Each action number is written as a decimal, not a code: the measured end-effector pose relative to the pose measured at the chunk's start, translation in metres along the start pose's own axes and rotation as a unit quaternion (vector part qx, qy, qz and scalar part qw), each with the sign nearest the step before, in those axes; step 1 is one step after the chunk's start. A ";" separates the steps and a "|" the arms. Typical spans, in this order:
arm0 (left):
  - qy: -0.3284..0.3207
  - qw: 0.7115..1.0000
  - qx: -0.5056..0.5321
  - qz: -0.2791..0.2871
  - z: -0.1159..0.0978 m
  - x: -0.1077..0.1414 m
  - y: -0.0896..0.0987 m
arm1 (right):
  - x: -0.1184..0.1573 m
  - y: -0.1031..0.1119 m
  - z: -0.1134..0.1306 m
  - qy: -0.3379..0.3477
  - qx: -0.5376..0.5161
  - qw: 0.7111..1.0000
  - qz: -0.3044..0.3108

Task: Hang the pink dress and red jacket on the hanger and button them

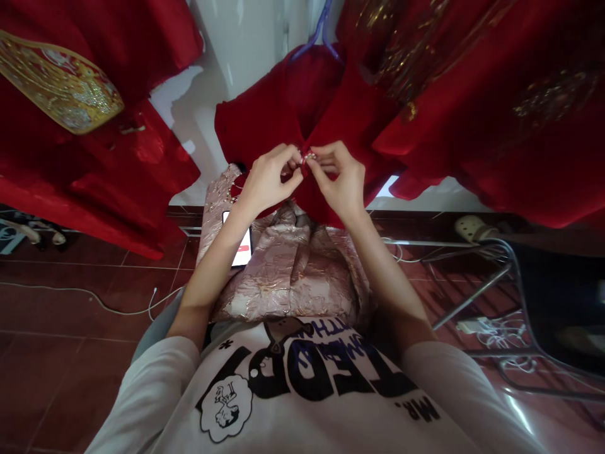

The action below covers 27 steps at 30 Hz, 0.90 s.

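A red garment [255, 123] with a V-shaped front opening hangs from a purple hanger [314, 41] against the wall. Small pearl-like beads form an ornament [310, 156] at the base of the opening. My left hand [273, 175] pinches the garment's front edge beside the beads, its fingertips partly hidden. From the other side my right hand [341, 175] grips the beaded ornament between thumb and fingers. The two hands almost meet. Shiny pink crinkled fabric [283, 271] lies over my lap, below both hands. More beads on red cloth [234, 192] show behind my left wrist.
A lit phone [242, 251] rests on the pink fabric under my left forearm. Red garments with gold decoration [80, 94] hang to the left, others [472, 126] to the right. A metal-framed chair [553, 302], a clog [469, 227] and white cables [496, 331] are at right.
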<state>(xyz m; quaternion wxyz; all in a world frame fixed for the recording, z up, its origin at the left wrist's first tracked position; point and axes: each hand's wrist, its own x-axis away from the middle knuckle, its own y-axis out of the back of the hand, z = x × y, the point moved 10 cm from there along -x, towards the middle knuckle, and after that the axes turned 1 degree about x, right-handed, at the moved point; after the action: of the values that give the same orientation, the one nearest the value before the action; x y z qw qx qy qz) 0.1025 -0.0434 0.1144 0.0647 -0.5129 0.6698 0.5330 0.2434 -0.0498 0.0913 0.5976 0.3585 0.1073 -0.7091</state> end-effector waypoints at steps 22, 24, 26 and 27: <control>-0.022 0.995 -0.095 -0.004 -0.007 0.005 -0.012 | 0.008 -0.006 -0.019 -0.006 -0.037 0.999 -0.020; -0.027 0.995 -0.091 0.001 -0.004 0.002 -0.014 | 0.006 -0.005 -0.022 -0.009 -0.043 0.999 -0.016; -0.035 0.996 -0.087 0.011 -0.001 -0.002 -0.016 | 0.002 -0.005 -0.025 -0.013 -0.042 0.999 -0.008; -0.041 0.995 -0.085 0.018 0.000 -0.005 -0.017 | 0.000 -0.005 -0.026 -0.016 -0.040 0.999 -0.005</control>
<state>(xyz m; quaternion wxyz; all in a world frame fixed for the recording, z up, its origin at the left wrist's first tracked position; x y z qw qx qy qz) 0.1179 -0.0393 0.1062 0.0384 -0.4826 0.6278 0.6096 0.2485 -0.0332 0.0707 0.6093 0.3227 0.1275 -0.7130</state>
